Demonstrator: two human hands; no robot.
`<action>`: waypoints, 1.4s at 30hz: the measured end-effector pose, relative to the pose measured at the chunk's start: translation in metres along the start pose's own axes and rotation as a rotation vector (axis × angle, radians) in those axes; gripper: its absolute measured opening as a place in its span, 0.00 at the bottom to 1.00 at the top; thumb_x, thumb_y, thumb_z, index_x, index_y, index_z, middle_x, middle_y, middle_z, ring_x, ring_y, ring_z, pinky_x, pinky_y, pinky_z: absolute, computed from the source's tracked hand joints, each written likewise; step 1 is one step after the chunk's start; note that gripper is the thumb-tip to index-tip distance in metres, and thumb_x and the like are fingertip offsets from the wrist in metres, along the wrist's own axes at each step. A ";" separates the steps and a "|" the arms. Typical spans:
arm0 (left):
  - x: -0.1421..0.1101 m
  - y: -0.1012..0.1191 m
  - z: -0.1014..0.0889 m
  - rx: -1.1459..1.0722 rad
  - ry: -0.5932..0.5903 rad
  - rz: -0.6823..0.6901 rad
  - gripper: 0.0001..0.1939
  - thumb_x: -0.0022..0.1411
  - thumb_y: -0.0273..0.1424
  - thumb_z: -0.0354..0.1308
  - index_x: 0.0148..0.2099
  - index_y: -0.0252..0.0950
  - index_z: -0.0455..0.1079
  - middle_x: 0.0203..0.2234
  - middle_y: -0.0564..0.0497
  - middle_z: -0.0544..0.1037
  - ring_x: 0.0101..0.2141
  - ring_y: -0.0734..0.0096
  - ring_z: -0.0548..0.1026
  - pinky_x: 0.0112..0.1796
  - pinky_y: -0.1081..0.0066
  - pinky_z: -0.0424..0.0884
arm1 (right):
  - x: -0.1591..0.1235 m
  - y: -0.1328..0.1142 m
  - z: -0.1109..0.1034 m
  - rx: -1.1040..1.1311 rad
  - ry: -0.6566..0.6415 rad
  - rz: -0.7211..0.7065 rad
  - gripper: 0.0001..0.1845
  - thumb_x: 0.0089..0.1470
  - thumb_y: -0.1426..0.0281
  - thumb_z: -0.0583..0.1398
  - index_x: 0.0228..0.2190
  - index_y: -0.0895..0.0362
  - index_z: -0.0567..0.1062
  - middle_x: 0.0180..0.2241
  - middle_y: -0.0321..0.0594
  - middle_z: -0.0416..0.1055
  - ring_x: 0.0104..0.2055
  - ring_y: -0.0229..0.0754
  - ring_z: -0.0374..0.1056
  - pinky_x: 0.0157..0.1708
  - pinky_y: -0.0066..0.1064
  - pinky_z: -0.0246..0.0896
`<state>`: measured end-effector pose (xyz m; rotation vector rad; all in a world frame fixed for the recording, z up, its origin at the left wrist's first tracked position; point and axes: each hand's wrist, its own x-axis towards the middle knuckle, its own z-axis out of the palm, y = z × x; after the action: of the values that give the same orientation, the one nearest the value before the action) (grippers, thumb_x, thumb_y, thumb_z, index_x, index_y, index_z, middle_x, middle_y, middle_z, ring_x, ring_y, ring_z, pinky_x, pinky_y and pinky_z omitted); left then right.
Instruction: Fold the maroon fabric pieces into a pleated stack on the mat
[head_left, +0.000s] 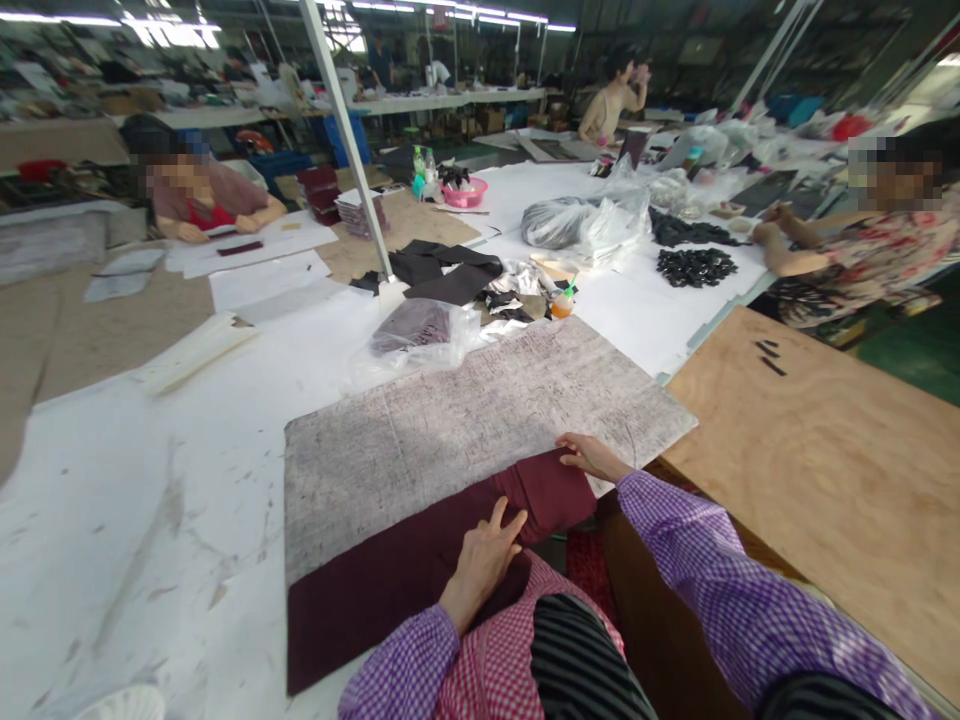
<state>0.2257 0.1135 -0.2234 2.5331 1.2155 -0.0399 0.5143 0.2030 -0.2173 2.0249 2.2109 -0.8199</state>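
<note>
A long maroon fabric piece [360, 590] lies along the near edge of a grey, stained board [435, 420]. Its right end is doubled over into a stacked, folded section [551, 490]. My left hand [484, 555] rests on the fabric just left of this section, with fingers spread and fingertips touching the cloth. At the section's far right corner is my right hand [596, 458], its fingers stretched out and apart against the cloth edge. Part of the fabric's near side is hidden by my left hand and the checked apron [495, 650].
Beyond the board are a plastic-bagged bundle [416, 330], black scraps [442, 270] and a small orange-filled bottle [562, 303]. A metal pole [349, 140] rises from the white table. A wooden board [825, 460] stands at right. People sit at left [214, 190] and right [877, 225].
</note>
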 end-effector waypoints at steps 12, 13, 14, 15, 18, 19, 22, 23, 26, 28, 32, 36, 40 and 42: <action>0.000 0.001 -0.004 -0.002 -0.015 -0.001 0.29 0.60 0.35 0.54 0.62 0.50 0.51 0.61 0.44 0.55 0.36 0.67 0.75 0.32 0.68 0.75 | -0.008 0.013 0.004 0.016 -0.057 0.014 0.17 0.58 0.64 0.56 0.47 0.58 0.67 0.41 0.41 0.69 0.38 0.40 0.69 0.39 0.39 0.66; 0.000 0.001 -0.005 -0.003 -0.016 -0.003 0.29 0.60 0.34 0.54 0.62 0.50 0.51 0.61 0.44 0.55 0.36 0.67 0.75 0.32 0.68 0.75 | -0.008 0.014 0.004 0.015 -0.061 0.004 0.17 0.58 0.64 0.56 0.47 0.58 0.67 0.41 0.41 0.69 0.38 0.41 0.68 0.39 0.39 0.66; 0.000 0.002 -0.005 -0.003 -0.018 -0.004 0.29 0.60 0.34 0.54 0.62 0.50 0.51 0.61 0.44 0.55 0.36 0.66 0.75 0.33 0.68 0.75 | -0.007 0.014 0.005 0.012 -0.063 -0.006 0.17 0.58 0.64 0.56 0.47 0.58 0.67 0.42 0.41 0.69 0.39 0.41 0.68 0.39 0.39 0.66; -0.001 0.002 -0.005 -0.002 -0.019 -0.005 0.29 0.60 0.34 0.54 0.61 0.50 0.51 0.61 0.44 0.55 0.36 0.66 0.75 0.33 0.68 0.75 | -0.006 0.014 0.004 0.008 -0.065 -0.016 0.17 0.58 0.64 0.56 0.47 0.58 0.67 0.42 0.41 0.69 0.39 0.41 0.68 0.39 0.39 0.66; -0.001 0.002 -0.007 -0.003 -0.022 -0.005 0.29 0.60 0.34 0.55 0.61 0.50 0.51 0.61 0.44 0.55 0.36 0.66 0.75 0.33 0.67 0.75 | -0.005 0.013 0.003 -0.008 -0.071 -0.045 0.17 0.58 0.64 0.56 0.48 0.58 0.67 0.42 0.41 0.69 0.40 0.41 0.68 0.40 0.40 0.66; -0.001 0.002 -0.007 -0.005 -0.022 -0.005 0.29 0.60 0.34 0.55 0.61 0.50 0.51 0.61 0.44 0.55 0.36 0.66 0.75 0.33 0.67 0.75 | -0.005 0.012 0.003 -0.012 -0.073 -0.054 0.17 0.58 0.64 0.56 0.48 0.58 0.67 0.42 0.41 0.69 0.39 0.41 0.68 0.40 0.40 0.66; -0.001 0.002 -0.008 -0.008 -0.022 -0.006 0.29 0.59 0.34 0.55 0.61 0.50 0.51 0.61 0.44 0.56 0.37 0.66 0.75 0.33 0.67 0.75 | -0.006 0.008 0.000 -0.020 -0.071 -0.082 0.18 0.58 0.64 0.56 0.48 0.58 0.67 0.42 0.41 0.69 0.40 0.42 0.68 0.40 0.40 0.65; -0.001 0.001 -0.008 -0.009 -0.021 -0.006 0.29 0.59 0.34 0.55 0.61 0.50 0.51 0.61 0.44 0.56 0.37 0.66 0.75 0.33 0.67 0.75 | -0.007 0.007 -0.001 -0.021 -0.068 -0.093 0.18 0.58 0.64 0.56 0.48 0.58 0.67 0.42 0.42 0.69 0.40 0.42 0.68 0.41 0.41 0.65; -0.001 0.001 -0.007 -0.011 -0.018 -0.007 0.29 0.59 0.34 0.55 0.61 0.50 0.51 0.61 0.44 0.56 0.37 0.66 0.75 0.33 0.67 0.75 | -0.008 0.004 -0.005 -0.023 -0.064 -0.131 0.17 0.57 0.64 0.57 0.47 0.58 0.67 0.43 0.42 0.69 0.41 0.42 0.67 0.42 0.41 0.64; -0.001 0.001 -0.006 -0.011 -0.015 -0.008 0.29 0.60 0.34 0.55 0.61 0.50 0.51 0.61 0.44 0.56 0.37 0.65 0.75 0.33 0.68 0.74 | -0.009 0.003 -0.006 -0.025 -0.065 -0.150 0.17 0.57 0.65 0.57 0.47 0.58 0.67 0.42 0.41 0.69 0.41 0.42 0.67 0.42 0.41 0.64; -0.001 0.001 -0.004 -0.011 -0.018 -0.011 0.29 0.60 0.34 0.55 0.61 0.50 0.51 0.61 0.44 0.55 0.37 0.66 0.75 0.33 0.68 0.74 | -0.010 0.001 -0.007 -0.036 -0.046 -0.156 0.19 0.57 0.66 0.57 0.49 0.57 0.65 0.44 0.42 0.67 0.41 0.42 0.66 0.41 0.41 0.63; -0.001 0.001 -0.003 -0.011 -0.023 -0.015 0.30 0.60 0.35 0.55 0.62 0.51 0.50 0.61 0.45 0.54 0.37 0.66 0.75 0.34 0.67 0.74 | -0.010 -0.003 -0.006 -0.046 -0.018 -0.148 0.22 0.55 0.68 0.58 0.52 0.56 0.62 0.48 0.44 0.63 0.40 0.42 0.65 0.40 0.39 0.63; -0.001 0.001 -0.004 -0.012 -0.025 -0.013 0.29 0.60 0.34 0.54 0.62 0.51 0.50 0.61 0.45 0.54 0.37 0.67 0.75 0.34 0.67 0.74 | -0.011 -0.007 -0.007 -0.054 -0.024 -0.174 0.23 0.53 0.72 0.58 0.51 0.57 0.63 0.49 0.44 0.62 0.40 0.41 0.65 0.41 0.37 0.62; -0.001 0.001 -0.005 -0.012 -0.024 -0.011 0.29 0.60 0.35 0.54 0.62 0.51 0.50 0.61 0.45 0.55 0.37 0.67 0.75 0.33 0.67 0.74 | -0.011 -0.008 -0.007 -0.058 -0.030 -0.192 0.24 0.53 0.74 0.58 0.51 0.57 0.63 0.49 0.44 0.62 0.41 0.42 0.65 0.42 0.38 0.62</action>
<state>0.2256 0.1137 -0.2185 2.5084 1.2175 -0.0647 0.5112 0.1956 -0.2041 1.7849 2.4104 -0.7849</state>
